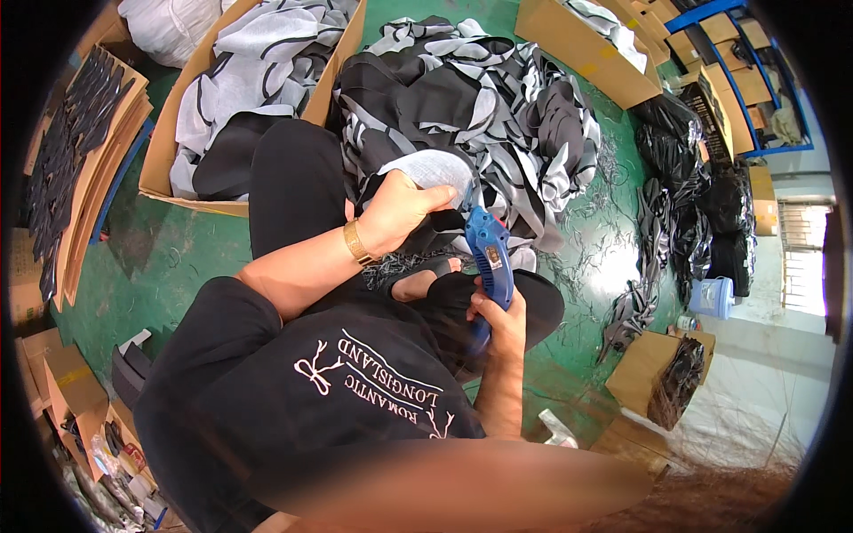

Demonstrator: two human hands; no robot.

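Observation:
My left hand (402, 211), with a gold watch at the wrist, pinches the edge of a light grey fabric piece (428, 167). My right hand (500, 322) is wrapped around the handle of a blue electric scissors (489, 247). Its cutting head meets the fabric's right edge close to my left thumb; the blades are too small to make out exactly. Right beyond the held piece lies a large heap of grey and black fabric pieces (418, 93).
An open cardboard box (336, 75) of similar pieces stands at the far left, another box (591, 49) at the far right. Dark thin trimmings litter the green floor (577, 293). Black plastic bags (671, 133) and a light blue bucket (711, 298) line the right side.

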